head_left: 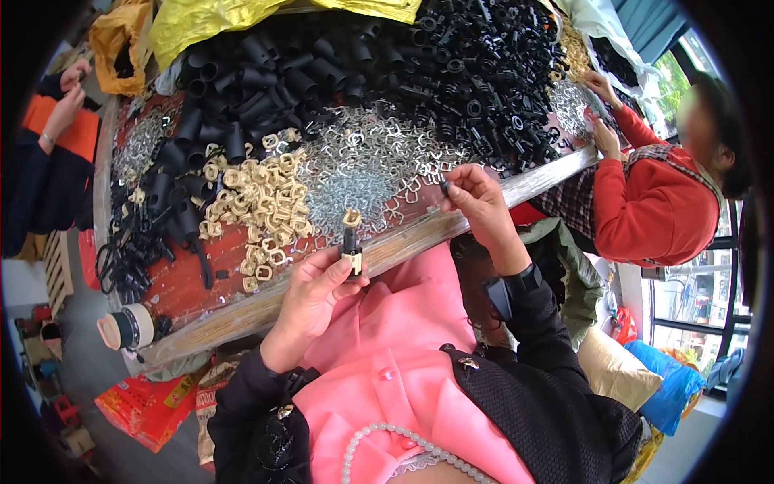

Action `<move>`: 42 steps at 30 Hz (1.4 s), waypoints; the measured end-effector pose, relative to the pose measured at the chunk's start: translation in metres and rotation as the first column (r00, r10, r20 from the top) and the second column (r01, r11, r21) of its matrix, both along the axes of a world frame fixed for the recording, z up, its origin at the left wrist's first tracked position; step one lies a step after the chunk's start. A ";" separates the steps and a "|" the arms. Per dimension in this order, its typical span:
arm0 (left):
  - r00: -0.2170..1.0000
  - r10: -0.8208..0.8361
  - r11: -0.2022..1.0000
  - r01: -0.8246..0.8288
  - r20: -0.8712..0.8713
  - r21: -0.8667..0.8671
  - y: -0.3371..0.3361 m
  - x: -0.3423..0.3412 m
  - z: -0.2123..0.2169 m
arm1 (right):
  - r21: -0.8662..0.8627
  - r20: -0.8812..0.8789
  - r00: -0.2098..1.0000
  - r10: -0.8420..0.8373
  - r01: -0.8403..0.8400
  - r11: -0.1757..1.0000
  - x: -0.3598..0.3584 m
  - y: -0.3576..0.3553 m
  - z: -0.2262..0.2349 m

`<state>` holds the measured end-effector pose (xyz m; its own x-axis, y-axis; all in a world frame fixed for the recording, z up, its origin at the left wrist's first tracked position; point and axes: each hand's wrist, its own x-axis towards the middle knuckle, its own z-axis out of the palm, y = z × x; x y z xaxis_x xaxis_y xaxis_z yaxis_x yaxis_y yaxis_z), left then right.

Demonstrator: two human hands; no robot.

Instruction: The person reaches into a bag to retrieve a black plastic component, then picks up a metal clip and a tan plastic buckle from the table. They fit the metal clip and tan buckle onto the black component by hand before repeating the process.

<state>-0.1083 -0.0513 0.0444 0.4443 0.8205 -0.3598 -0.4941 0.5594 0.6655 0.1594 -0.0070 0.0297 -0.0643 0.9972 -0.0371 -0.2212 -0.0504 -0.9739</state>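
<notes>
1. Right now the left hand is closed around a small black tube, held upright just above the near edge of the bench; a cream plastic clip sits on the tube's top end and another cream piece shows at its lower end against the thumb.
2. The tube's long axis runs near vertical in the view, pointing away from the person's chest toward the piles.
3. The right hand rests to the right and slightly farther out, its fingertips pinched shut on a tiny dark piece at the edge of the silver metal clips; what that piece is cannot be told.
4. The left hand is the nearer one to the tube, being the one that holds it; the right hand is apart from it, with bare red bench top and the wooden rim between them.
5. Just left of the tube lies a heap of cream clips, within short reach of the left hand.
6. Farther back a large heap of black tubes and black fittings fills the bench.
7. A roll of tape sits at the near left corner.
8. A person in a red top works at the right end, and another person's hands show at far left; neither reaches between the wearer's hands.
</notes>
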 end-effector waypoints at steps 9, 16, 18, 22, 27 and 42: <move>1.000 0.008 1.000 -0.008 0.001 -0.002 0.008 0.018 0.008 | -0.034 -0.207 0.962 0.178 -0.189 0.981 -0.066 -0.025 0.021; 0.998 0.020 1.000 -0.019 0.054 -0.009 0.008 0.024 0.000 | 0.005 0.220 0.952 0.215 -0.222 0.975 -0.087 -0.038 0.034; 0.999 -0.004 0.999 0.006 0.048 -0.044 0.008 0.022 -0.003 | 0.139 0.375 0.916 0.140 -0.205 0.969 -0.089 -0.037 0.032; 0.998 -0.037 0.997 0.041 0.057 -0.070 0.007 0.021 0.000 | 0.431 0.629 0.772 -0.093 -0.246 0.868 -0.090 -0.034 0.026; 0.991 -0.132 0.990 0.133 0.027 -0.052 0.006 0.019 0.006 | 0.595 0.630 0.756 -0.180 -0.320 0.738 -0.089 -0.032 0.019; 0.889 0.378 0.878 -0.256 -0.258 0.405 0.090 -0.061 0.008 | 0.451 0.627 0.777 -0.061 -0.298 0.841 -0.084 -0.036 0.007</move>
